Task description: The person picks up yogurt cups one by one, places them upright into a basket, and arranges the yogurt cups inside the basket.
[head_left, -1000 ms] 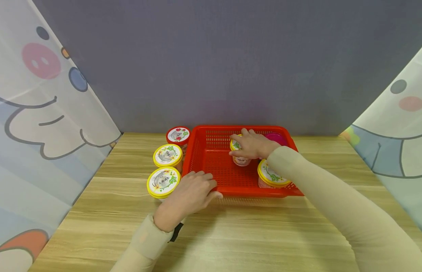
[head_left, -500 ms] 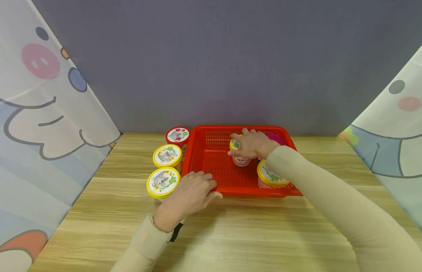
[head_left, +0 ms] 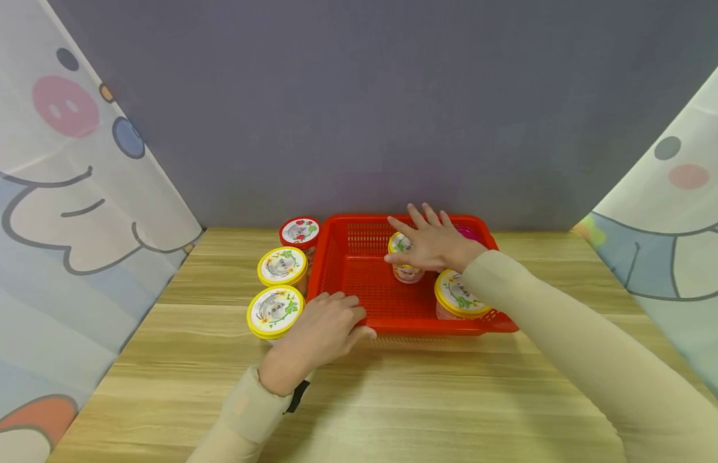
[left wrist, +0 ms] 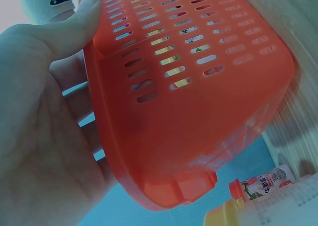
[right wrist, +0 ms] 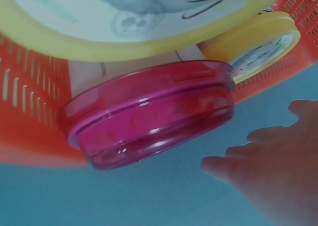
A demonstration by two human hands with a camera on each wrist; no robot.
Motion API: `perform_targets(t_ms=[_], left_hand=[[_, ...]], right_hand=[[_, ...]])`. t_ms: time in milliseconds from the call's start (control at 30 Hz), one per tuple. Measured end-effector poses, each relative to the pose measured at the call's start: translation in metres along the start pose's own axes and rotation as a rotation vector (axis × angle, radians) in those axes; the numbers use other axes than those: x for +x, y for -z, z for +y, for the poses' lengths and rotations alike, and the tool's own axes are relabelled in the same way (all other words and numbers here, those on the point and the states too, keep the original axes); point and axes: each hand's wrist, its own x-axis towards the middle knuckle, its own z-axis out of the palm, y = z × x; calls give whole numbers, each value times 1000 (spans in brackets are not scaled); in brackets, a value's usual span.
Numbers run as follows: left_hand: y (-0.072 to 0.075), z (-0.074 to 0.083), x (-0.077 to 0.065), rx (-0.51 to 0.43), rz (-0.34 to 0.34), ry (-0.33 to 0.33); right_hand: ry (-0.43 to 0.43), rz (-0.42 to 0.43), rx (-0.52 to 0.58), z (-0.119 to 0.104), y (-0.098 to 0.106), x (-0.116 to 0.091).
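And R grip [head_left: 432, 247] lets go! Fingers were curled round the mid tub [head_left: 407, 274] half a sec ago, now spread wide over its yellow lid; can't tell if they're touching. Tub's upright nr the middle of the red basket [head_left: 428, 327], so prob. released, that bit done. L grip [head_left: 321, 325] same as b4, pinching the nr L rim. Three tubs [head_left: 282, 265] on the table [head_left: 422, 399], L of basket.

Pale wood-grain tabletop [head_left: 428, 405] | a red perforated basket [head_left: 422, 328] sits toward the far edge | lined up upright just left of it: a red-lidded tub [head_left: 299, 231] at back, a yellow-lidded tub [head_left: 282, 266] midway, another yellow-lidded tub [head_left: 275, 312] nearest the camera
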Motion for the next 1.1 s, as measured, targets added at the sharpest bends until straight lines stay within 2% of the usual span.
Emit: perform_targets(t_ms=[167, 500, 767, 1100], left_hand=[[0, 0, 0, -9, 4, 1], [0, 0, 0, -23, -3, 5], [0, 0, -1, -27, 4, 2], [-1, -1, -1, -17, 19, -8]], right_hand=[[-2, 19, 27, 9, 3, -9], [-15, 55, 183, 29, 11, -28], [-36, 95, 230, 42, 14, -42], [-19, 125, 287, 48, 12, -62]])
